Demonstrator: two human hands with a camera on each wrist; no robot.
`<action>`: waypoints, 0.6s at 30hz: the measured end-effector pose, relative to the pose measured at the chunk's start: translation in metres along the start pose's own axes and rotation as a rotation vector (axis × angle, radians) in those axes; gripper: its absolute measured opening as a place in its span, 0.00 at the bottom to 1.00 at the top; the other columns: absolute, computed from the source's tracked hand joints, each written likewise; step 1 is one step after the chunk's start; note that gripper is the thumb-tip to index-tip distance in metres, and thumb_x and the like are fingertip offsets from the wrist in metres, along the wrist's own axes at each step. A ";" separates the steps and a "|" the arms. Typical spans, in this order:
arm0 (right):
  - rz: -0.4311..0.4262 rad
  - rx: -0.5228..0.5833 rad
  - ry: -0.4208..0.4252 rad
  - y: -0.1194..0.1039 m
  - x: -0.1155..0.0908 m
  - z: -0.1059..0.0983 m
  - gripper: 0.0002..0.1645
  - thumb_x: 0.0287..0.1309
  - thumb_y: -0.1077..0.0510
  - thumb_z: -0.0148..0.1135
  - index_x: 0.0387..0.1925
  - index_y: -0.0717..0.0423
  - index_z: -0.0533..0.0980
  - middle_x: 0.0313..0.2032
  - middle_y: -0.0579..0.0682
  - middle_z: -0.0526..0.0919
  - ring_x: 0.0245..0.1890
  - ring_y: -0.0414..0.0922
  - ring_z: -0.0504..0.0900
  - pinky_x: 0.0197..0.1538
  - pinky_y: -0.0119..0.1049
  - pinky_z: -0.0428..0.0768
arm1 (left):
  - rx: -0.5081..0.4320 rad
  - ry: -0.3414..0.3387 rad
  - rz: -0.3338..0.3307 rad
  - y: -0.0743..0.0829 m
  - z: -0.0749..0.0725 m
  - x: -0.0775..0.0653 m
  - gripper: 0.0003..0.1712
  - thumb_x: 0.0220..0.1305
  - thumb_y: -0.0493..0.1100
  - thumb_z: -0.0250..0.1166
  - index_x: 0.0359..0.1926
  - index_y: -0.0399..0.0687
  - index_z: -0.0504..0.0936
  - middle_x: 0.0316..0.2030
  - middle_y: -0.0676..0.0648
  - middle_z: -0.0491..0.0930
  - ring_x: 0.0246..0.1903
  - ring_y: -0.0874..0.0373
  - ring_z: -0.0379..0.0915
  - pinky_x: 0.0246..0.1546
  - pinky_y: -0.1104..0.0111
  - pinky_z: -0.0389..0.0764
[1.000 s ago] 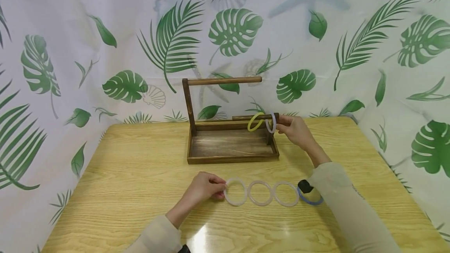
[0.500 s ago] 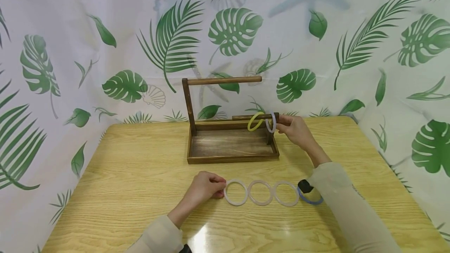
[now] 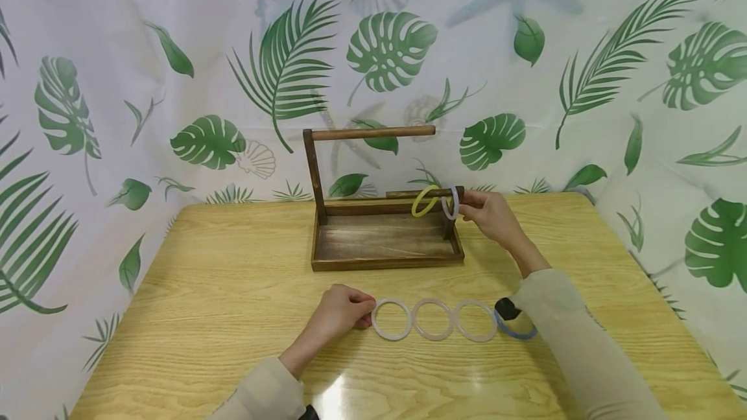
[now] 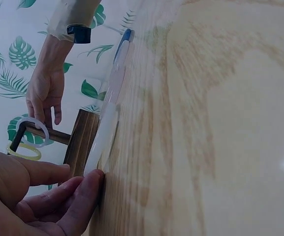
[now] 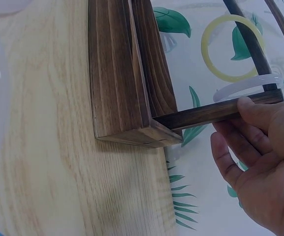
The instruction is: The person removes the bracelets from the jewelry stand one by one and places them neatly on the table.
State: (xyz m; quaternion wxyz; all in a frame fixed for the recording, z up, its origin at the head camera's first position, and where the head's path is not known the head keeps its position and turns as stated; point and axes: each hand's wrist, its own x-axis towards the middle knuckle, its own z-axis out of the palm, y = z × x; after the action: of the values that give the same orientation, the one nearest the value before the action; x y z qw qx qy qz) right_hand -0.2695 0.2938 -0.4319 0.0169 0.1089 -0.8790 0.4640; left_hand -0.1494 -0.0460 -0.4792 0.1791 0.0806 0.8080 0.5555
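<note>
My left hand (image 3: 341, 310) is at the left edge of a white ring (image 3: 391, 339) lying flat on the table, and its thumb and fingertips pinch the rim in the left wrist view. At the back, a dark wooden rack (image 3: 388, 265) has a short arm on its right post. My right hand (image 3: 493, 216) grips that post (image 5: 205, 113), with the thumb on top and fingers bent beneath. A yellow ring (image 5: 205, 59) and a pale lavender ring (image 5: 240, 88) hang on the short arm, the lavender one nearest the post.
Right of the white ring lie two pale pinkish rings, the nearer ring (image 3: 432, 339) and the farther ring (image 3: 475, 340), then a blue ring (image 3: 519, 336) partly hidden by the right wrist's black camera (image 3: 507, 308). The rack's longer upper bar (image 3: 373, 133) carries no ring. A leaf-print curtain (image 3: 233, 50) surrounds the table.
</note>
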 end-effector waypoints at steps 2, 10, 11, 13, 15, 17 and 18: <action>-0.001 0.003 0.001 0.000 0.000 0.000 0.23 0.76 0.61 0.59 0.64 0.72 0.75 0.57 0.69 0.82 0.41 0.40 0.84 0.41 0.23 0.83 | 0.022 0.002 0.009 0.001 0.000 -0.001 0.11 0.71 0.34 0.65 0.44 0.28 0.88 0.28 0.42 0.87 0.28 0.57 0.86 0.32 0.68 0.89; -0.004 0.004 0.001 -0.001 -0.001 -0.001 0.23 0.76 0.61 0.59 0.64 0.72 0.76 0.56 0.69 0.82 0.43 0.44 0.85 0.42 0.24 0.83 | 0.073 0.014 0.003 0.005 0.000 -0.003 0.11 0.71 0.36 0.64 0.42 0.31 0.90 0.27 0.44 0.87 0.28 0.57 0.85 0.32 0.67 0.89; -0.004 0.006 0.001 -0.001 -0.001 0.000 0.23 0.75 0.61 0.59 0.64 0.72 0.75 0.56 0.69 0.82 0.44 0.46 0.86 0.42 0.24 0.83 | 0.077 0.017 -0.001 0.006 0.000 -0.003 0.12 0.71 0.36 0.64 0.42 0.32 0.90 0.27 0.44 0.87 0.28 0.58 0.85 0.32 0.68 0.89; -0.003 0.006 0.001 -0.001 -0.001 0.000 0.23 0.76 0.60 0.59 0.64 0.72 0.75 0.56 0.69 0.82 0.45 0.50 0.86 0.42 0.24 0.83 | 0.080 0.024 -0.003 0.006 -0.001 -0.003 0.12 0.71 0.37 0.64 0.42 0.33 0.90 0.27 0.45 0.87 0.28 0.58 0.84 0.32 0.68 0.89; 0.000 0.006 0.000 -0.001 -0.001 0.000 0.23 0.76 0.60 0.59 0.64 0.71 0.75 0.57 0.69 0.82 0.46 0.54 0.86 0.42 0.24 0.83 | 0.091 0.033 0.002 0.007 -0.002 -0.002 0.12 0.72 0.38 0.64 0.41 0.34 0.91 0.27 0.46 0.87 0.27 0.59 0.84 0.30 0.69 0.88; 0.001 0.010 -0.001 -0.001 0.000 0.000 0.23 0.76 0.61 0.59 0.65 0.72 0.75 0.57 0.69 0.82 0.48 0.57 0.85 0.42 0.24 0.83 | 0.098 0.044 0.011 0.008 -0.003 -0.001 0.12 0.72 0.39 0.65 0.42 0.35 0.91 0.28 0.46 0.87 0.28 0.58 0.84 0.30 0.70 0.87; 0.001 0.010 -0.003 -0.001 0.000 0.000 0.23 0.76 0.61 0.59 0.65 0.72 0.75 0.57 0.69 0.82 0.48 0.58 0.85 0.42 0.24 0.83 | 0.097 0.049 0.016 0.009 -0.004 0.000 0.12 0.72 0.39 0.65 0.43 0.34 0.90 0.28 0.45 0.87 0.28 0.57 0.85 0.30 0.69 0.88</action>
State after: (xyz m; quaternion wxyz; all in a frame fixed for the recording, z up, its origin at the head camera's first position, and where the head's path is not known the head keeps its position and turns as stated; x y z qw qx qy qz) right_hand -0.2695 0.2934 -0.4315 0.0148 0.1090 -0.8767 0.4682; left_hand -0.1510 -0.0461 -0.4700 0.1508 0.0822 0.8373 0.5191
